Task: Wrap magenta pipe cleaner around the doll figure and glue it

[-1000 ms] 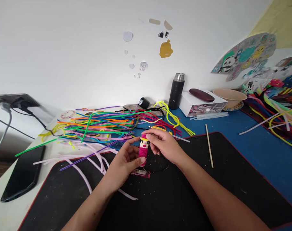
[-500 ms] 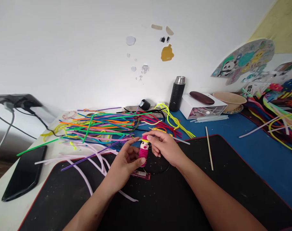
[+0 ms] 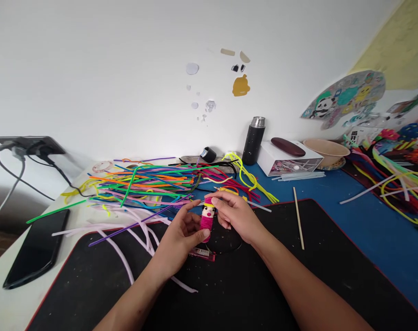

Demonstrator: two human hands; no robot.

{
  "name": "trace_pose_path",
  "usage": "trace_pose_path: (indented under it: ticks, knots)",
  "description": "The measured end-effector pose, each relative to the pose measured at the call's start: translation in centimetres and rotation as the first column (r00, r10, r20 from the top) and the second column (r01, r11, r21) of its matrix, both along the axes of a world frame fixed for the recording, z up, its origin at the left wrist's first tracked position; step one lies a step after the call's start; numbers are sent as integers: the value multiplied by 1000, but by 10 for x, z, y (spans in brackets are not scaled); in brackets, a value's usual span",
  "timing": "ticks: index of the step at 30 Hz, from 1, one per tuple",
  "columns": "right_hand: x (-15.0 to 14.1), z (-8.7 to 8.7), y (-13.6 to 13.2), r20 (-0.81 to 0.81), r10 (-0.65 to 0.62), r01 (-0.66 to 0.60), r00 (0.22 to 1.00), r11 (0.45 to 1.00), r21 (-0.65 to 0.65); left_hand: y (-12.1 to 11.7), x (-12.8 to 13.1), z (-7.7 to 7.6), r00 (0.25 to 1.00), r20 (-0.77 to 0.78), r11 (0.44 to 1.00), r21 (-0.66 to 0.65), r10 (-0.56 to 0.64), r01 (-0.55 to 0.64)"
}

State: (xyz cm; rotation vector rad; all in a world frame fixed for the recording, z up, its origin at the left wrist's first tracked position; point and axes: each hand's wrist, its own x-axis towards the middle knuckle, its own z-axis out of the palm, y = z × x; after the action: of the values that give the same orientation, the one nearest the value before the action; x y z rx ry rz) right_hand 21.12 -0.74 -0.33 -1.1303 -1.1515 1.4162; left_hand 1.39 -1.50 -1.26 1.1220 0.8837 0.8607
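A small pipe-cleaner doll (image 3: pixel 206 223) is held upright between my two hands above the black mat (image 3: pixel 229 294). It has a magenta body, a pale face with dark eyes and red lips, and a magenta hat with a yellow band. My left hand (image 3: pixel 181 234) grips the body, thumb across the front low down. My right hand (image 3: pixel 234 214) pinches the hat from the right side. Beneath the hands lies a pink packet with a barcode label (image 3: pixel 203 253), partly covered, beside a thin black loop (image 3: pixel 234 249).
Many coloured pipe cleaners (image 3: pixel 150 181) spread behind my hands, with pale lilac ones (image 3: pixel 119 253) at left. A phone (image 3: pixel 38 248) lies far left. A wooden stick (image 3: pixel 299 218) rests to the right. Behind stand a black flask (image 3: pixel 253 142), a white drawer box (image 3: pixel 281 158) and a bowl (image 3: pixel 328 149).
The camera view has shifted slightly, so the background sits a little lower. Both hands keep their hold on the doll, with hardly any other movement.
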Motion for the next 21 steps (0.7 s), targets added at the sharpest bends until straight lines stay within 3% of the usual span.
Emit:
trace_pose_path:
  ticks: [21]
  knots:
    - [-1, 6, -3, -44, -15, 15, 999, 1000, 6, 0, -1, 0, 1000, -5, 1000, 14, 11, -11]
